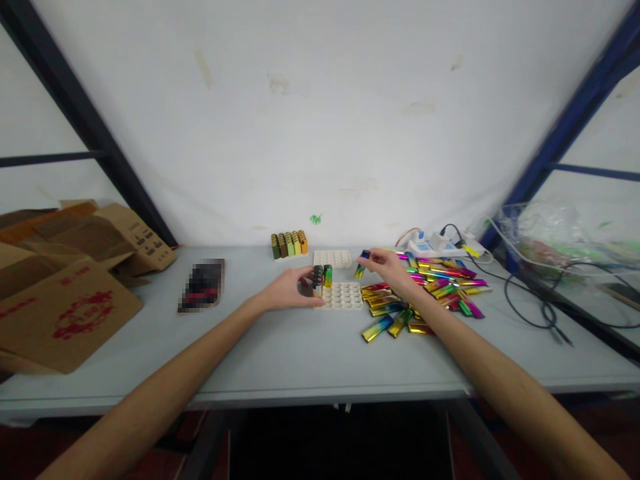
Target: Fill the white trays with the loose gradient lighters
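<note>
A white tray with round holes lies on the table in front of me. Several lighters stand at its left end, one of them green and yellow. My left hand curves around that end, thumb at the near corner and fingertips by the dark-topped lighters; part of its grip is hidden. Pinched in my right hand is a lighter with a dark blue top and a green-yellow body, held tilted above the table, just right of the tray's back corner.
Loose shiny lighters are heaped on the right. Behind lie a second white tray and a block of upright lighters. A power strip and black cable sit right; cardboard boxes and a pixelated item left.
</note>
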### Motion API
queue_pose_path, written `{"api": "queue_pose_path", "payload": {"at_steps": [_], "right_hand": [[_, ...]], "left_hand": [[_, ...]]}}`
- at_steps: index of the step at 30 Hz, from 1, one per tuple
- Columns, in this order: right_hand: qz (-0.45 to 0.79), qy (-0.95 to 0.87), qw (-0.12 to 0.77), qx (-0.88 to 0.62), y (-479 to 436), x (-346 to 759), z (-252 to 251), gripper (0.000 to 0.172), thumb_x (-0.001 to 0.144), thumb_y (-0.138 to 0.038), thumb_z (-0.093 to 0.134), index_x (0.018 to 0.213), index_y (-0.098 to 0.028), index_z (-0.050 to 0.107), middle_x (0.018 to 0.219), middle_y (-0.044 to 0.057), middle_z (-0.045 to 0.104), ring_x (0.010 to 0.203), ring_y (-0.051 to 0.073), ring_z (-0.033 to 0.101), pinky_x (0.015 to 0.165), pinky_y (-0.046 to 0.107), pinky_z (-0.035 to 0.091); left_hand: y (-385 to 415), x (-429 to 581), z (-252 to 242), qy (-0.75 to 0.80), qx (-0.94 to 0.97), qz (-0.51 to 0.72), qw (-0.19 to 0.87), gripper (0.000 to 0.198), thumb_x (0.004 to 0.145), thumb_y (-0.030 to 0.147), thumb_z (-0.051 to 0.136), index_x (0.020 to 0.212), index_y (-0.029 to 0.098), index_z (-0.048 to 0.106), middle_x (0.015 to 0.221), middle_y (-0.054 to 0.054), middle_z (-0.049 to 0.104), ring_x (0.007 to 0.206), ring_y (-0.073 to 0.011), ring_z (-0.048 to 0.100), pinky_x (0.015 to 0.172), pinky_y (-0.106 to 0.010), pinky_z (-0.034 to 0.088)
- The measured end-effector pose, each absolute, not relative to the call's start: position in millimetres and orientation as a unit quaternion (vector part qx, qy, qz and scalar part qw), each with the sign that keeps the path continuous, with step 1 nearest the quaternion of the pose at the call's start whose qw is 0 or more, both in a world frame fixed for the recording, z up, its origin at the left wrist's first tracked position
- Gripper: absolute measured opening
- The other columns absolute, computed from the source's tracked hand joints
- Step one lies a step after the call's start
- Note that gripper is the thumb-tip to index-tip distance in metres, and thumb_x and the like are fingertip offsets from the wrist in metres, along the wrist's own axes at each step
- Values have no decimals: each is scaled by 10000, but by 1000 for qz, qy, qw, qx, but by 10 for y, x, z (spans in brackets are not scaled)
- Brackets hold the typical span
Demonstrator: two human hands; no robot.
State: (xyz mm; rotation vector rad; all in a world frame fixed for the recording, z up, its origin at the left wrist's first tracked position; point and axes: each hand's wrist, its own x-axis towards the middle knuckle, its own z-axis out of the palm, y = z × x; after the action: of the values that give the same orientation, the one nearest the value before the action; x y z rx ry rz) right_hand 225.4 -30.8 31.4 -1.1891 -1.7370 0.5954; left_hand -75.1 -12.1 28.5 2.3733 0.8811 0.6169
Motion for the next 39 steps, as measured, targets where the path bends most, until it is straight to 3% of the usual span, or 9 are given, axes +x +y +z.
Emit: {"api": "queue_pose_path", "payload": {"at_steps": [5,8,11,14,17,22,28,34,39], "right_hand": [[393,-654,488,-424,-398,2117,321,442,866,-649,641,880,-213,569,849,-3,642,779,154,597,681,269,497],[464,-641,482,-376,-428,2045,288,405,901,-635,610,913,-243,508,789,-25,633,727,149,618,652,267,504],[488,-633,492,-346,-435,1980,255,383,900,-618,628,933,-253,515,661,-75,485,574,110,498,553,234,449],[530,-597,495,-344,-438,1924,247,410,899,-649,603,950,-247,543,637,-86,380,494,87,338,450,202,313],[573,-552,486,-361,-467,1880,269,500,910,-709,503,812,-219,523,603,-80,329,468,79,250,430,204,184],[533,-544,502,-409,-537,1839,290,492,941,-556,410,583,-219,394,520,-66,267,435,83,198,427,241,150],[461,-588,495,-444,-559,1835,257,389,901,-439,376,575,-229,404,505,-39,333,438,106,287,434,257,220],[487,-569,491,-445,-545,1820,269,482,911,-601,423,616,-221,459,534,-58,288,447,97,243,437,254,187],[492,-563,519,-415,-522,1803,243,567,903,-725,465,858,-190,649,611,-57,355,487,101,299,459,246,233]], "left_hand": [[-112,-756,272,329,881,222,256,626,723,567,811,1186,169,671,1062,-55,743,879,-240,687,809,-339,567],[-112,-755,269,329,881,223,256,629,723,560,811,1197,170,673,1059,-55,746,895,-246,686,814,-340,564],[-113,-753,272,321,881,229,262,634,726,543,812,1218,171,669,1094,-62,744,936,-258,685,820,-341,563],[-117,-751,281,320,880,229,266,634,728,535,814,1225,170,668,1111,-67,743,950,-261,685,824,-342,562],[-124,-749,291,323,879,229,267,636,727,532,819,1227,168,668,1101,-62,745,944,-257,686,828,-342,563],[-125,-748,292,325,878,226,268,647,732,532,818,1244,170,662,1108,-61,746,947,-256,690,844,-347,566],[-103,-755,267,324,880,225,265,653,733,532,817,1258,179,655,1131,-66,739,956,-259,693,862,-357,568],[-110,-749,272,327,874,228,278,651,720,513,823,1253,177,658,1110,-64,744,971,-264,686,860,-361,571],[-129,-739,292,324,873,234,280,663,713,496,828,1268,175,657,1105,-63,746,960,-261,687,867,-368,574]]}}
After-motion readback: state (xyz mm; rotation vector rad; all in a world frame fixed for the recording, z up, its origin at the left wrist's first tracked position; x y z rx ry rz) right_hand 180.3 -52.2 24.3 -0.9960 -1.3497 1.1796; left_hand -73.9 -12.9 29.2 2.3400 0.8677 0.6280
